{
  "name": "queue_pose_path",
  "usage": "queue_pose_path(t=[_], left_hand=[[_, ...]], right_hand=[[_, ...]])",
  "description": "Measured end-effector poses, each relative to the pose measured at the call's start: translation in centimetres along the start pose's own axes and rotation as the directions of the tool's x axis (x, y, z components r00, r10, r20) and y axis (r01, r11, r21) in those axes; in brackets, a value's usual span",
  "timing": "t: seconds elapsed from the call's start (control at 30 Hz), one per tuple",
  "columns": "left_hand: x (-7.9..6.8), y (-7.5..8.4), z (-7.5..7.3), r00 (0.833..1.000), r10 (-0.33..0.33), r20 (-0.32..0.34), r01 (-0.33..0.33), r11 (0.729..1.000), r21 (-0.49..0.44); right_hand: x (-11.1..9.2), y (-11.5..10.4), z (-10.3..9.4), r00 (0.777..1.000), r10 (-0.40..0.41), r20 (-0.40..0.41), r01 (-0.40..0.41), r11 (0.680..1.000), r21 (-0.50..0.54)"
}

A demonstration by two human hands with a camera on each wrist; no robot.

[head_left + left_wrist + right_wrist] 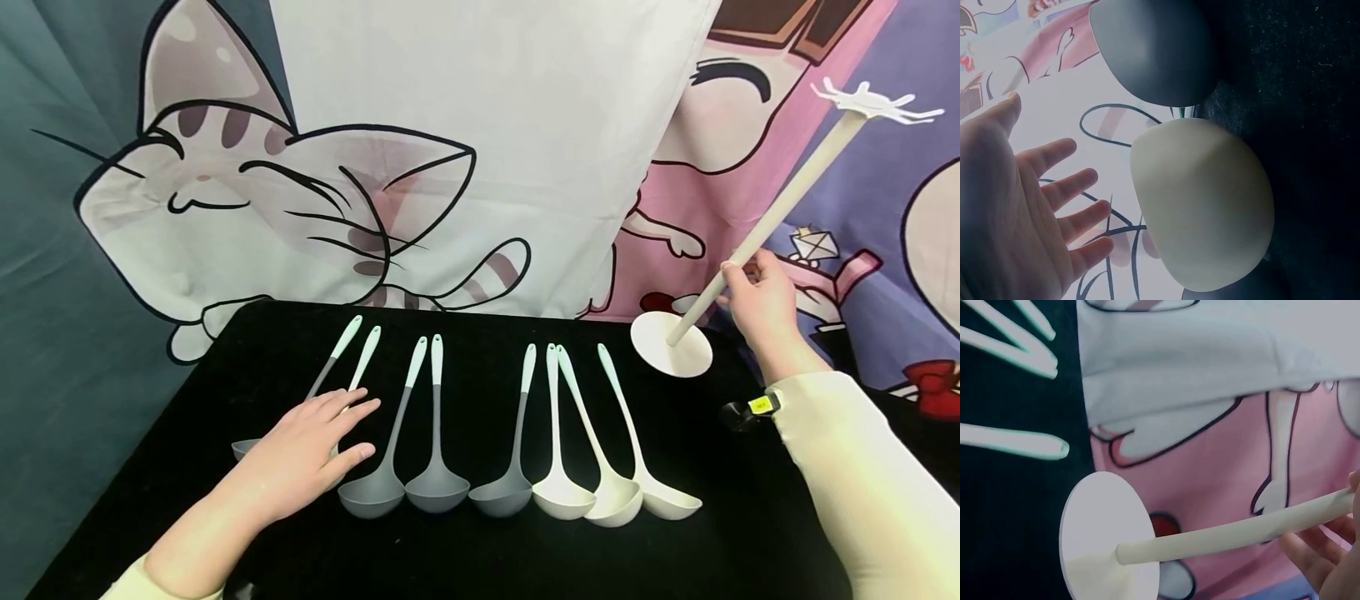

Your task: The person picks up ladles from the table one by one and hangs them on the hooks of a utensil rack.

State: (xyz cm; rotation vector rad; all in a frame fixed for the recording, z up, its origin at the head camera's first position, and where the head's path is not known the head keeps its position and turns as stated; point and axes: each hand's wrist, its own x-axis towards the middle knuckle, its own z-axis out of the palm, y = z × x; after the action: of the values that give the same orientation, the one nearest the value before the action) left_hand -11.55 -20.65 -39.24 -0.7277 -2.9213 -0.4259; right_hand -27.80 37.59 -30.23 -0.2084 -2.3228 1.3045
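Several ladles stand in a row with pale green handle ends. My left hand [307,450] hovers over the left end, fingers spread and holding nothing, partly hiding a white ladle [1204,206] and a grey ladle [243,448]. To its right are three grey ladles, among them one [437,487] mid-row, then three white ladles, the outermost [667,498] at the right. My right hand [761,300] grips the pole of a white rack [795,187] with a round base [1100,525] and a crown of hooks [873,104]. Whether the base touches the table cannot be told.
A black cloth [450,558] covers the table. Behind its back edge hangs a printed curtain [525,100] with cartoon figures. The rack's base is near the table's back right corner, beyond the rightmost ladle's handle.
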Motion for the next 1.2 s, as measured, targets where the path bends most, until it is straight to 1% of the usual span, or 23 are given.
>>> queue_pose_path(t=[0.2,0.43,0.5,0.6,0.77,1.0,1.2], left_hand=[[-0.2,0.1,-0.2,1.0,0.0,-0.007,0.0,1.0,-0.008],[-0.4,0.0,-0.2,1.0,-0.006,-0.006,0.006,1.0,-0.014],[-0.4,0.0,-0.1,1.0,-0.008,-0.008,0.008,1.0,-0.015],[-0.5,-0.1,-0.1,1.0,-0.008,-0.009,0.008,1.0,-0.014],[-0.6,-0.2,0.1,1.0,-0.005,-0.011,0.005,1.0,-0.016],[-0.6,-0.2,0.1,1.0,-0.012,-0.009,0.011,1.0,-0.019],[-0.6,-0.2,0.0,1.0,-0.013,0.0,0.013,1.0,-0.021]], right_hand=[[-1.2,-2.9,1.0,0.999,-0.031,0.04,0.028,0.997,0.072],[-2.4,-6.1,4.1,0.988,-0.09,0.122,0.069,0.984,0.165],[-2.7,-7.1,5.1,0.983,-0.11,0.145,0.084,0.981,0.174],[-3.4,-8.4,6.7,0.972,-0.147,0.185,0.119,0.981,0.153],[-4.2,-9.8,9.3,0.949,-0.174,0.264,0.145,0.981,0.129],[-5.3,-11.6,12.9,0.921,-0.214,0.325,0.171,0.973,0.155],[-6.2,-12.5,15.4,0.889,-0.229,0.397,0.174,0.97,0.169]])
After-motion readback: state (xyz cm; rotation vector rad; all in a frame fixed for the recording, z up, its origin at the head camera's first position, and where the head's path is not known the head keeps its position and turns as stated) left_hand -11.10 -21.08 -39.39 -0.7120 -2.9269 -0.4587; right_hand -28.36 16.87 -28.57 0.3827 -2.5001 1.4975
